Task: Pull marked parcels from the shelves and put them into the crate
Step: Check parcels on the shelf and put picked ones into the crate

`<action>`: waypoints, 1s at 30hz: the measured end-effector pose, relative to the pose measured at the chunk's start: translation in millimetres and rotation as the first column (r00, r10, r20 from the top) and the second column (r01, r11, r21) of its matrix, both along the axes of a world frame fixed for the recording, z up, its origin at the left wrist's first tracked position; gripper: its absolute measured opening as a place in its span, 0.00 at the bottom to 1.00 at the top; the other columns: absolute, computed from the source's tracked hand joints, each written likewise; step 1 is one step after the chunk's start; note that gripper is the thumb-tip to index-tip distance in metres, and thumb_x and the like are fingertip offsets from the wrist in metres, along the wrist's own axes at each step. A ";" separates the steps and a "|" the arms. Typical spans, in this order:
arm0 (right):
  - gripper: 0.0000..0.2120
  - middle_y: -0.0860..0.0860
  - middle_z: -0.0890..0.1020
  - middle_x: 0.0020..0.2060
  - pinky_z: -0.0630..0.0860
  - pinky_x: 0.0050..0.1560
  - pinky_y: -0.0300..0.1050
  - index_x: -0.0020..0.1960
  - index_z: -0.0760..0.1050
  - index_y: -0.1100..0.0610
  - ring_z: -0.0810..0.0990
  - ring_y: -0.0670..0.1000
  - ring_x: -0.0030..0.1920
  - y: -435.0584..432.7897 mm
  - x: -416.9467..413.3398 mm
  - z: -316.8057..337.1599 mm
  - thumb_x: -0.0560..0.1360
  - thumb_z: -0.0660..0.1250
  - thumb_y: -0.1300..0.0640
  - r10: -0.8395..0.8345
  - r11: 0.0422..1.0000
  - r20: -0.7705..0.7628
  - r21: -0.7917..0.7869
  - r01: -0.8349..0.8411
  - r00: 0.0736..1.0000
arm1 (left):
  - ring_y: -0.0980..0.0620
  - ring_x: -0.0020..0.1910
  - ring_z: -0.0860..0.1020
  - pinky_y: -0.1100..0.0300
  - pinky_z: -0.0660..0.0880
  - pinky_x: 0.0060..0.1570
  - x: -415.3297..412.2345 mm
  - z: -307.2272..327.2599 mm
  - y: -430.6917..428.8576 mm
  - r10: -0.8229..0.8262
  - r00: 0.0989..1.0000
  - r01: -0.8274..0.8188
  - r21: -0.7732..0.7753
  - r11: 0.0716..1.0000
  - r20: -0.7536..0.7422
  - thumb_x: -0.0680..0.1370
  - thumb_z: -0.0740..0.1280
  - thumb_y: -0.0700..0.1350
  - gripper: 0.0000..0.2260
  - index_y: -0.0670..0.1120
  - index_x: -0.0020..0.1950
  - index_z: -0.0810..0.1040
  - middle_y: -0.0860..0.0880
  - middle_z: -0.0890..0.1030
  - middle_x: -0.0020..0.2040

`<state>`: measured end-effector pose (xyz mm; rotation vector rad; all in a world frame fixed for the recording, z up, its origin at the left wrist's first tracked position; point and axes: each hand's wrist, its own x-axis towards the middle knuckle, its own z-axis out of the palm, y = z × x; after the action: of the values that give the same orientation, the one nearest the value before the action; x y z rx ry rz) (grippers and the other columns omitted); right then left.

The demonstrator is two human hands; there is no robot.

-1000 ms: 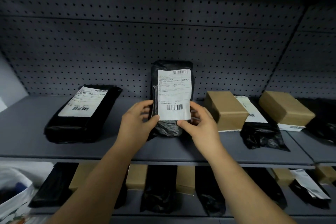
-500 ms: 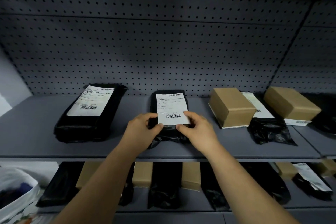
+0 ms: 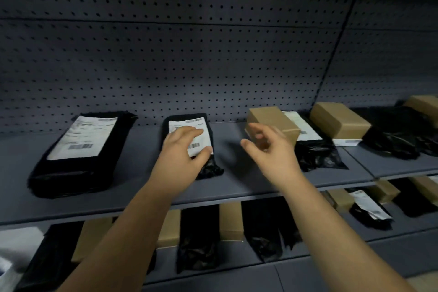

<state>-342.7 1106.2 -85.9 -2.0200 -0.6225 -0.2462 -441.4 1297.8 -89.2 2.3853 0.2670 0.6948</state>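
1. At the centre of the frame, a black parcel [image 3: 206,136] with a white printed label is lying flat on the upper shelf [image 3: 237,180]; its far end is reaching close to the pegboard wall [image 3: 189,66] and its crinkled near end is pointing toward the shelf's front edge
2. The left hand [image 3: 182,149] is resting on top of this parcel, with its fingers stretching loosely across the label and its thumb lying by the label's lower right corner; it is gripping nothing
3. The right hand [image 3: 270,149] is hovering just right of centre, clear of the parcel and above bare shelf, with its fingers curling loosely around nothing
4. This hand is showing blurred in front of a brown box [image 3: 272,117], and I cannot tell whether its fingertips are touching the box
5. The two hands are sitting apart, with a strip of bare shelf showing between them
6. Left of centre, a long black parcel [image 3: 78,161] with a larger white label is lying on the same shelf, well apart from the left hand
7. Toward the right of the frame, a black bag [image 3: 317,156] with a white label is lying just behind the brown box, and a second brown box [image 3: 339,121] is sitting beside it
8. Along the bottom of the frame, the lower shelf [image 3: 308,261] is carrying more black bags [image 3: 199,237] and brown boxes [image 3: 231,220] side by side
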 end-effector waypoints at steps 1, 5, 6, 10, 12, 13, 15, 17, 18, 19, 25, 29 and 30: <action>0.19 0.46 0.76 0.52 0.72 0.51 0.31 0.64 0.78 0.54 0.76 0.45 0.50 -13.6 3.8 3.7 0.74 0.73 0.53 -0.010 1.000 0.040 -0.003 0.010 0.999 | 0.56 0.65 0.67 0.63 0.61 0.66 5.8 0.9 -10.5 -0.034 0.999 0.034 -0.001 0.999 0.009 0.77 0.69 0.51 0.19 0.48 0.67 0.76 0.54 0.72 0.66; 0.17 0.45 0.77 0.56 0.73 0.58 0.37 0.63 0.79 0.54 0.77 0.45 0.53 -59.5 21.7 11.6 0.74 0.73 0.55 -0.027 0.999 0.145 -0.032 0.031 0.989 | 0.56 0.68 0.65 0.64 0.59 0.67 31.6 4.0 -50.6 -0.090 0.996 0.090 0.014 0.996 0.027 0.78 0.67 0.53 0.20 0.49 0.68 0.74 0.55 0.71 0.67; 0.17 0.45 0.76 0.56 0.73 0.59 0.39 0.63 0.79 0.54 0.77 0.46 0.55 -68.7 27.8 12.2 0.74 0.73 0.55 -0.027 0.999 0.152 -0.037 0.033 0.988 | 0.56 0.68 0.65 0.63 0.59 0.67 38.5 5.0 -60.4 -0.097 0.995 0.096 0.017 0.995 0.027 0.78 0.67 0.53 0.20 0.49 0.69 0.74 0.55 0.71 0.67; 0.19 0.46 0.76 0.58 0.74 0.59 0.43 0.65 0.79 0.55 0.77 0.48 0.57 -93.3 55.4 8.6 0.75 0.73 0.55 0.005 0.995 0.140 -0.097 0.008 0.990 | 0.55 0.67 0.66 0.59 0.64 0.67 63.4 6.9 -95.2 -0.120 0.993 0.119 0.036 0.992 0.018 0.78 0.68 0.52 0.20 0.50 0.68 0.74 0.54 0.71 0.65; 0.20 0.47 0.75 0.59 0.73 0.62 0.46 0.65 0.78 0.54 0.75 0.49 0.60 -97.6 67.7 3.9 0.74 0.73 0.54 0.037 0.989 0.136 -0.149 -0.017 0.990 | 0.54 0.67 0.66 0.60 0.63 0.67 73.2 4.2 -105.2 -0.105 0.994 0.105 0.040 0.994 0.008 0.78 0.68 0.52 0.19 0.50 0.68 0.75 0.54 0.71 0.65; 0.20 0.48 0.75 0.60 0.72 0.64 0.47 0.66 0.78 0.53 0.74 0.50 0.62 -98.3 73.0 1.7 0.74 0.73 0.53 0.058 0.983 0.138 -0.179 -0.032 0.989 | 0.54 0.67 0.66 0.62 0.62 0.67 77.3 2.6 -108.8 -0.089 0.996 0.089 0.039 0.995 -0.002 0.78 0.68 0.52 0.19 0.50 0.68 0.75 0.54 0.70 0.65; 0.21 0.48 0.74 0.62 0.71 0.67 0.50 0.66 0.77 0.51 0.73 0.51 0.64 -98.4 82.3 -1.5 0.74 0.72 0.52 0.101 0.969 0.139 -0.237 -0.065 0.985 | 0.53 0.68 0.65 0.64 0.59 0.66 84.8 -0.4 -114.6 -0.054 0.998 0.055 0.038 0.998 -0.028 0.78 0.69 0.51 0.19 0.50 0.68 0.74 0.53 0.70 0.65; 0.21 0.48 0.73 0.63 0.70 0.68 0.51 0.67 0.77 0.51 0.72 0.52 0.65 -98.6 91.3 -4.6 0.74 0.72 0.52 0.129 0.961 0.137 -0.263 -0.090 0.982 | 0.51 0.68 0.66 0.65 0.59 0.65 90.9 -3.1 -120.7 -0.033 0.998 0.035 0.032 0.999 -0.055 0.78 0.69 0.50 0.19 0.50 0.68 0.74 0.51 0.70 0.66; 0.21 0.49 0.73 0.63 0.70 0.68 0.51 0.67 0.77 0.51 0.72 0.52 0.65 -98.8 95.3 -6.0 0.74 0.72 0.53 0.138 0.960 0.136 -0.264 -0.098 0.981 | 0.51 0.67 0.67 0.65 0.59 0.65 93.4 -4.5 -123.9 -0.027 0.998 0.028 0.023 0.999 -0.063 0.77 0.69 0.49 0.19 0.50 0.68 0.75 0.50 0.71 0.66; 0.21 0.49 0.73 0.63 0.71 0.67 0.50 0.67 0.77 0.52 0.73 0.52 0.65 -98.7 98.5 -7.0 0.74 0.72 0.54 0.146 0.959 0.134 -0.263 -0.107 0.980 | 0.51 0.66 0.69 0.66 0.60 0.64 95.3 -5.9 -127.3 -0.019 0.998 0.020 0.015 1.000 -0.059 0.77 0.70 0.48 0.19 0.50 0.68 0.75 0.50 0.72 0.66; 0.18 0.45 0.72 0.57 0.70 0.65 0.42 0.63 0.79 0.55 0.74 0.50 0.60 -92.8 106.3 -9.5 0.73 0.73 0.60 0.190 0.951 0.142 -0.271 -0.146 0.971 | 0.56 0.55 0.77 0.69 0.71 0.54 96.8 -10.9 -137.0 0.072 0.997 -0.071 -0.148 0.986 0.000 0.76 0.71 0.43 0.16 0.49 0.64 0.77 0.49 0.81 0.56; 0.14 0.43 0.71 0.54 0.65 0.60 0.31 0.59 0.81 0.56 0.73 0.44 0.55 -81.7 97.2 -10.0 0.74 0.72 0.62 0.200 0.965 0.121 -0.197 -0.174 0.972 | 0.57 0.52 0.78 0.62 0.75 0.56 86.9 -5.2 -127.7 0.119 0.992 -0.110 -0.179 0.978 0.040 0.77 0.70 0.41 0.14 0.49 0.62 0.78 0.53 0.80 0.50; 0.13 0.43 0.72 0.54 0.67 0.60 0.32 0.58 0.81 0.56 0.73 0.44 0.55 -77.2 93.6 -10.3 0.74 0.72 0.62 0.207 0.967 0.112 -0.174 -0.186 0.972 | 0.59 0.51 0.77 0.67 0.74 0.54 84.1 -2.3 -123.7 0.133 0.990 -0.121 -0.197 0.973 0.045 0.77 0.69 0.41 0.13 0.49 0.62 0.78 0.54 0.80 0.49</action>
<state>-249.1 1029.0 -96.2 -2.0908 -0.9459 -0.2139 -357.3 1174.1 -91.5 2.1729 0.4456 0.7593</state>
